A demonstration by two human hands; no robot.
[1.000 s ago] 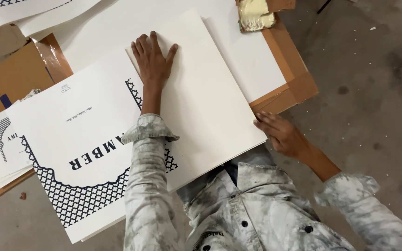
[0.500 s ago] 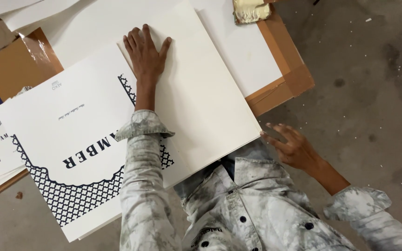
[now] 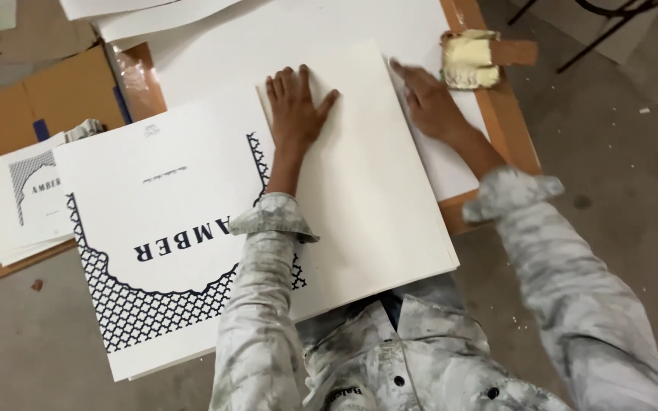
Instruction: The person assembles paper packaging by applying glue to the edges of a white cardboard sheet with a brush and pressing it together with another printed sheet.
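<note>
left hand (image 3: 296,106): flat, fingers spread, palm down | right hand (image 3: 429,100): flat, palm down, slightly blurred | both arms extended

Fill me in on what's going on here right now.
A person in a pale mottled shirt leans over a stack of large sheets. The left hand lies flat on a blank white sheet that overlaps a printed sheet with a dark lattice border. The right hand rests at the blank sheet's far edge, near a yellowish pad on the cardboard.
</note>
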